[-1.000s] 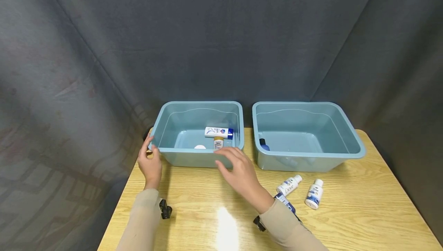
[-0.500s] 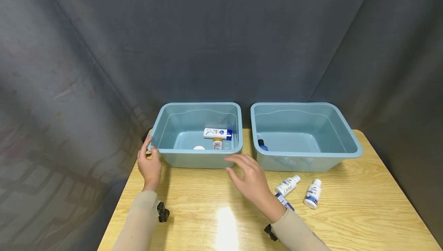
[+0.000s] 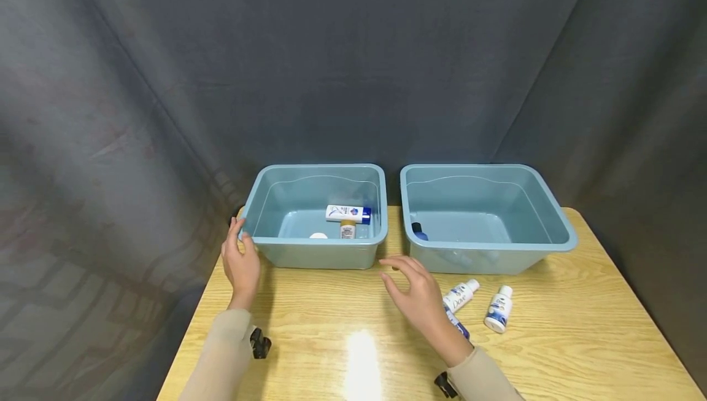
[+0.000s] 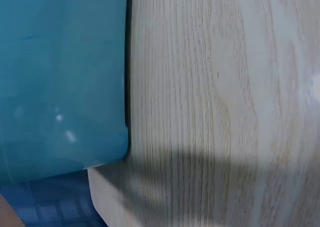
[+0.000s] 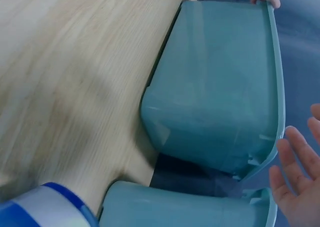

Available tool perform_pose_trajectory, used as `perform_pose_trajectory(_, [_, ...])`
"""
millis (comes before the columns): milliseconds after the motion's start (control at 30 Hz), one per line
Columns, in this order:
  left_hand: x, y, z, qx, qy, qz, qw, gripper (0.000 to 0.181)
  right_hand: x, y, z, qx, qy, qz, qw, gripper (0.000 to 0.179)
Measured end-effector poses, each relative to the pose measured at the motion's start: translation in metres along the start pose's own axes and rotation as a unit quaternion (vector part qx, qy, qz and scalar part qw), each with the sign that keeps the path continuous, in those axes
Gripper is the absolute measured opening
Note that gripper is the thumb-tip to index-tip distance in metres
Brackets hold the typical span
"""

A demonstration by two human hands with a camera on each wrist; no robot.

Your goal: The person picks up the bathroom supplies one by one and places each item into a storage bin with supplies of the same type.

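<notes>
My left hand point(image 3: 242, 269) touches the front left corner of the left light-blue plastic bin point(image 3: 317, 256), thumb and fingers at its rim. Over the table in front of the gap between the bins, my right hand point(image 3: 418, 303) holds nothing, its fingers spread from the thumb. Beside that hand lie a white Dove bottle point(image 3: 461, 295) and a blue item point(image 3: 457, 322), partly hidden. Farther right is a second white bottle point(image 3: 499, 310). Inside the left bin are a white bottle with a blue cap point(image 3: 347, 214), a small gold-capped bottle point(image 3: 348, 229) and a white round thing point(image 3: 318, 236).
The right light-blue bin point(image 3: 477, 260) stands beside the left one and contains a blue bottle with a dark cap point(image 3: 418, 233). Both bins sit on a wooden table point(image 3: 309, 339) before a dark curtain point(image 3: 353, 69).
My right hand has moved from the left bin's front rim to the right and nearer to me. My left hand has stayed at the bin's corner.
</notes>
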State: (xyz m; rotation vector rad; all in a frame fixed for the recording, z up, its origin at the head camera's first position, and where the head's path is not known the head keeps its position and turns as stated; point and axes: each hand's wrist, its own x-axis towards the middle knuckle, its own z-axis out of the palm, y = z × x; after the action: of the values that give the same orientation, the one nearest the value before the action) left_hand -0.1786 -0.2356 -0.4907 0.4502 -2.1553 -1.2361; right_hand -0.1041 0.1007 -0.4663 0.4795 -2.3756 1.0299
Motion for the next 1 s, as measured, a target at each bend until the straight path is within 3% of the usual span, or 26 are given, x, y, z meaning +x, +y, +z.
perform_pose_trajectory(167, [0.001, 0.0, -0.004, 0.024, -0.01, 0.028, 0.9993, 0.039, -0.005, 0.007, -0.004, -0.006, 0.011, 0.01, 0.9999, 0.034])
perform_pose_trajectory(333, [-0.001, 0.005, -0.01, 0.043, 0.012, 0.033, 0.9985, 0.038, -0.01, 0.013, -0.009, 0.001, 0.006, 0.027, 0.9996, 0.034])
perform_pose_trajectory(500, [-0.005, 0.013, -0.015, 0.008, 0.04, 0.062, 0.9972, 0.035, -0.015, 0.018, -0.017, -0.003, -0.004, 0.048, 0.9988, 0.035])
perform_pose_trajectory(600, [-0.008, 0.018, -0.016, -0.012, 0.041, 0.086, 0.9954, 0.035, -0.018, 0.022, -0.022, -0.008, 0.0, 0.046, 0.9989, 0.037])
perform_pose_trajectory(800, [-0.015, 0.031, -0.018, -0.035, 0.009, 0.08, 0.9961, 0.038, -0.023, 0.03, -0.029, -0.001, 0.022, 0.017, 0.9996, 0.038])
perform_pose_trajectory(1000, [-0.022, 0.045, -0.016, -0.125, -0.06, 0.084, 0.9868, 0.035, -0.025, 0.036, -0.034, 0.008, 0.033, -0.008, 0.9994, 0.042])
